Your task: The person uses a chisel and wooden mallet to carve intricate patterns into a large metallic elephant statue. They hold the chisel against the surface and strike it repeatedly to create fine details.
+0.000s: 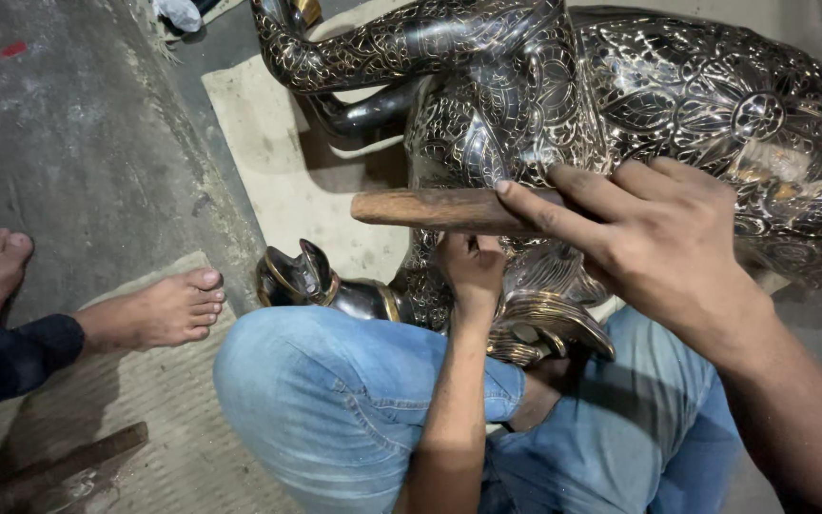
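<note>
A grey concrete floor (78,143) carried everything. A pale mat (278,181) lay at twelve o'clock under the engraved metal animal figure (677,105); a woven mat (164,447) and wooden stick (68,468) lay at eight o'clock.

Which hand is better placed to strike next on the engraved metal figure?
Probably the right hand: it grips the wooden handle raised over the metal figure. The left hand is pressed low against the figure, seemingly steadying something there.

Metalworking workshop was indicated. Large engraved metal animal statue (620,105) was laid on worn mat (278,162) over rough concrete floor (68,143). Wooden tool handle (430,207) was gripped over it. Work was done seated on ground, barefoot (159,309).
</note>
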